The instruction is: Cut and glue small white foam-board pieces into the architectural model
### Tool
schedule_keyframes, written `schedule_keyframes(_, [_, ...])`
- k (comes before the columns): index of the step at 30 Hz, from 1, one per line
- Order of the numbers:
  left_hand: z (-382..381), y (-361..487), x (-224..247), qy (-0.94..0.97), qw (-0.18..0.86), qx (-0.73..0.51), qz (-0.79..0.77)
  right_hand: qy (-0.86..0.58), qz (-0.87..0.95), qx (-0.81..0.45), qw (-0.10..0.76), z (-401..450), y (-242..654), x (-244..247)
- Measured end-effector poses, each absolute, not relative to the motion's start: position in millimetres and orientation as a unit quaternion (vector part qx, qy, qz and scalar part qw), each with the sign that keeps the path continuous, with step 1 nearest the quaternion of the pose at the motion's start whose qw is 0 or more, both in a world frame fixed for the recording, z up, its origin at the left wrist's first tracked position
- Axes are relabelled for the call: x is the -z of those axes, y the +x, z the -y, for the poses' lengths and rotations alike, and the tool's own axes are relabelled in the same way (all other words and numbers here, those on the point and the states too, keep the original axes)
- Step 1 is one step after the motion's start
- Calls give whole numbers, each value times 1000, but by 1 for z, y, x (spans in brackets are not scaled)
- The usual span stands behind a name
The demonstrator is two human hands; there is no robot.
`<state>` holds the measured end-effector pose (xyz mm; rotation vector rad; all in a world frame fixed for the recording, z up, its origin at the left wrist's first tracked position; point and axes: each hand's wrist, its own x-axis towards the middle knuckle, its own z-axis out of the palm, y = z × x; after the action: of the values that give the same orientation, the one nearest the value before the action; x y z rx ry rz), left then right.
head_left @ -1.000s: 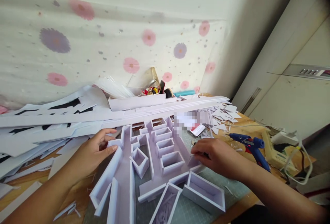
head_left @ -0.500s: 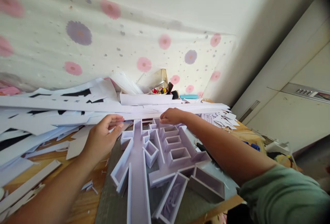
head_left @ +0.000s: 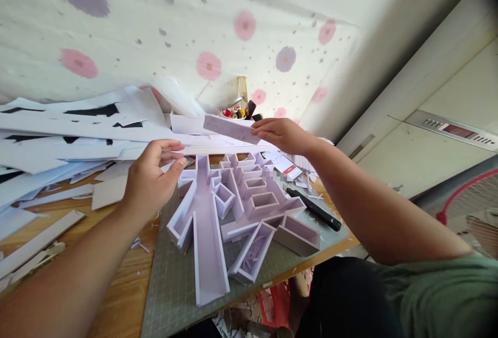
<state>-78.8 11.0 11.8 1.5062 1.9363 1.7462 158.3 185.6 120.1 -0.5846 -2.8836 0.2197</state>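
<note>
- The right hand [head_left: 290, 138] pinches one end of a white strip [head_left: 229, 128]. The strip looks thin, so a soft, firm pinch by the edge should hold it without a bend or dent.
- The left hand [head_left: 147, 179] is bare, with its thumb and fingers wide apart. It could hold up the strip's free end, so it does not wobble.
- It would be good to lift the strip high over the little walls, as a bump might knock them.
- The strip is flat and straight, and it slants. It seems to be up in the air, past the far end of the white model [head_left: 208, 234].
- The model has a long open lane and lots of small boxes. One box [head_left: 253, 255] has scraps inside.
- The model sits on a green mat [head_left: 169, 286] on the wooden worktop [head_left: 119, 281]. A black tool [head_left: 321, 212] lies beside it.
</note>
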Motion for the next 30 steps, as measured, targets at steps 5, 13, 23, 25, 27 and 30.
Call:
schedule_keyframes(5, [-7,-56,-12,540,146,-607,-564,-163,945,-189,212,-112,215,-95])
schedule_keyframes(13, [4,-31,-12,534,232,-588,-562,-117,924,-205,300,-55,215,-42])
schedule_keyframes(23, [4,-42,-17,509,157,-573,-623,-82,896,-319,297,-70,204,-41])
schedule_keyframes(25, [4,-44,-18,500,166,-577,-625,-92,888,-336,300,-73,205,-38])
schedule_keyframes(27, [3,-46,-18,498,186,-581,-617,-101,878,-350,310,-74,207,-37])
schedule_keyframes(30, [2,-49,-19,494,222,-573,-615,-120,869,-363,315,-77,208,-39])
